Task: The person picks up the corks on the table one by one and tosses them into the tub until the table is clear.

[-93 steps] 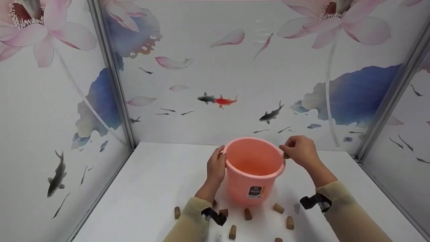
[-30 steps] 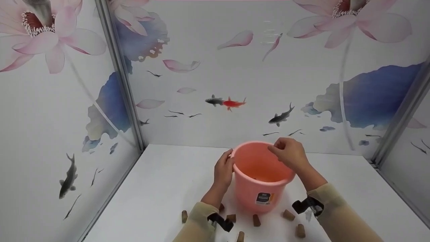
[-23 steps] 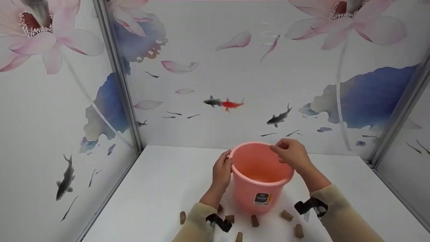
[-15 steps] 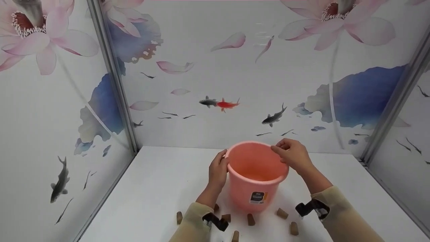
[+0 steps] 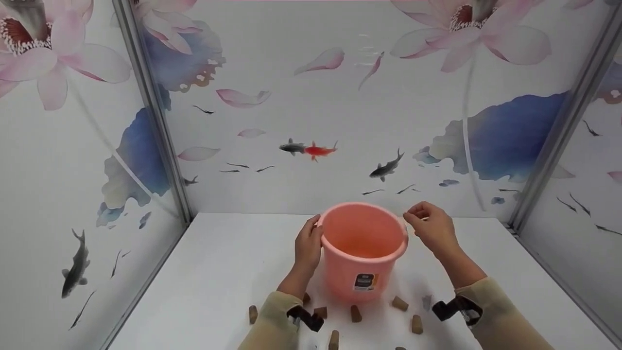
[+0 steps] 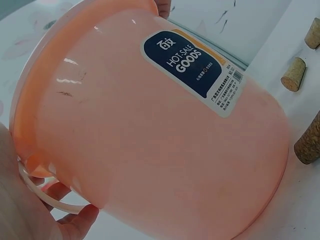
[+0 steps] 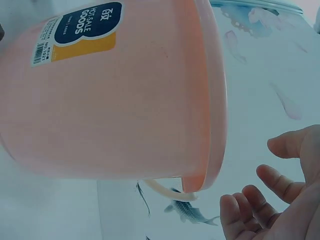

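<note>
A pink plastic bucket (image 5: 337, 274) stands upright on the white table, its open top showing a bare-looking interior. My left hand (image 5: 307, 245) holds it at the left rim. In the left wrist view, the fingers of that hand (image 6: 22, 200) curl about the pale handle (image 6: 60, 202) beside the rim. Just off the right rim is my right hand (image 5: 435, 228), bent loosely with no object seen in it. The right wrist view shows this hand (image 7: 285, 200) apart from the bucket (image 7: 115, 115). Both thumb and fingers are visible there.
Several brown corks lie around the bucket's base, among them a cork (image 5: 356, 313) in front, one (image 5: 417, 324) to the right and one (image 5: 253, 315) to the left. White panels with painted lotus and fish, such as the back wall (image 5: 320, 184), enclose the table (image 5: 218, 272).
My right hand was over the bucket's right rim about a second ago and has moved right, off it. The left hand keeps its hold. The head view has shifted a little.
</note>
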`<action>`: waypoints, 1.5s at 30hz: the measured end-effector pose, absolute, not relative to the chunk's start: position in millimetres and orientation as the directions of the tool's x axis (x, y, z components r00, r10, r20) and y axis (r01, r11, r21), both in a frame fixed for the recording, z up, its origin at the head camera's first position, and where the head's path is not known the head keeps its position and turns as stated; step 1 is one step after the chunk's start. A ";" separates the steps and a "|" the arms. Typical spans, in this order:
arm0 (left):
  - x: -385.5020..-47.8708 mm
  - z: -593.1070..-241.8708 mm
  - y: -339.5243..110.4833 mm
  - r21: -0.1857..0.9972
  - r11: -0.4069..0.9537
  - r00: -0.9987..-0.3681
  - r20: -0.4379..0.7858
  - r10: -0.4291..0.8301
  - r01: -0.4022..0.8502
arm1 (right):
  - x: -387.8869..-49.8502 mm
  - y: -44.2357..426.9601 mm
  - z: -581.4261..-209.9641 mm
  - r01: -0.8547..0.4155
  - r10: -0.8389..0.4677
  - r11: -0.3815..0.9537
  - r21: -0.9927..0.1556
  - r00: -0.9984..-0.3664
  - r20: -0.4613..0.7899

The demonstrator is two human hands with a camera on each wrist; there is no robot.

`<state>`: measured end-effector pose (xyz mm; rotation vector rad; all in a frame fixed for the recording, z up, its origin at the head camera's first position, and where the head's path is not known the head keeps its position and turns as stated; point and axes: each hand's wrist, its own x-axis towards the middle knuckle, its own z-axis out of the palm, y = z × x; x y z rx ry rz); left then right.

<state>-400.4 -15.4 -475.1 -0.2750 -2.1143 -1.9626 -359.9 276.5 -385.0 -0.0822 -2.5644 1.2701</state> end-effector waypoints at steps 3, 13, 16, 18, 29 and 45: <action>-400.2 -474.3 -16.3 0.951 0.070 -0.953 0.303 -0.027 0.300 | -357.7 279.8 -389.2 -0.072 0.189 0.609 -0.790 -0.954 0.233; -401.1 -476.6 -16.8 0.946 0.077 -0.948 0.316 -0.023 0.313 | -347.4 292.5 -411.2 -0.059 0.200 0.641 -0.765 -0.950 0.240; -400.6 -475.8 -16.5 0.945 0.075 -0.947 0.320 -0.018 0.318 | -343.7 296.1 -421.5 -0.041 0.212 0.654 -0.756 -0.948 0.235; -400.4 -475.5 -16.4 0.948 0.069 -0.950 0.312 -0.015 0.310 | -341.0 298.1 -429.8 -0.027 0.220 0.662 -0.749 -0.948 0.229; -402.6 -478.4 -16.6 0.954 0.049 -0.955 0.297 -0.016 0.296 | -325.8 307.9 -460.0 -0.013 0.190 0.708 -0.706 -0.960 0.208; -401.6 -475.7 -16.5 0.956 0.048 -0.956 0.292 -0.013 0.291 | -310.9 315.5 -480.8 0.034 0.186 0.749 -0.661 -0.969 0.161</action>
